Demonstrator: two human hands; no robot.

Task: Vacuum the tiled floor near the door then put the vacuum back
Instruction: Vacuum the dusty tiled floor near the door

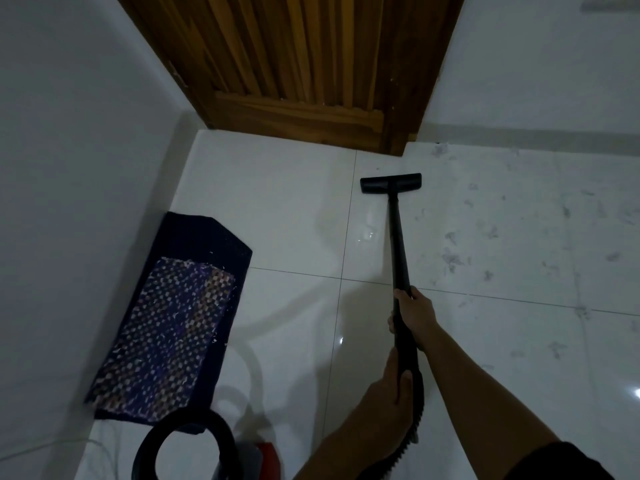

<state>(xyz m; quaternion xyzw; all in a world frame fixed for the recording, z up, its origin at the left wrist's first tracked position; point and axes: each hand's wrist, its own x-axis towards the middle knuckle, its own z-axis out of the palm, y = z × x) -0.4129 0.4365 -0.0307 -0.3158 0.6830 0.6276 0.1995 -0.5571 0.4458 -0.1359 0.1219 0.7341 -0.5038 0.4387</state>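
Left hand [388,386]: fingers curled round wand [398,244]
Right hand [415,315]: gripping wand higher
Nozzle [390,183]: on tiles [277,202], near door [294,64]

At the back, the door [294,64]. On the floor [277,209] just in front of the door, the vacuum head [390,183]. From the head back to the right hand [414,313], the tube [398,244]. Nearer on the tube, the left hand [388,389]. Far left, along the wall [86,133], the mat [173,317]. Nearest, by the mat's near end, the vacuum body [187,445].

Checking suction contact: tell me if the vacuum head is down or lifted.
Down: the vacuum head lies flat on the tiled floor, no gap visible beneath it.
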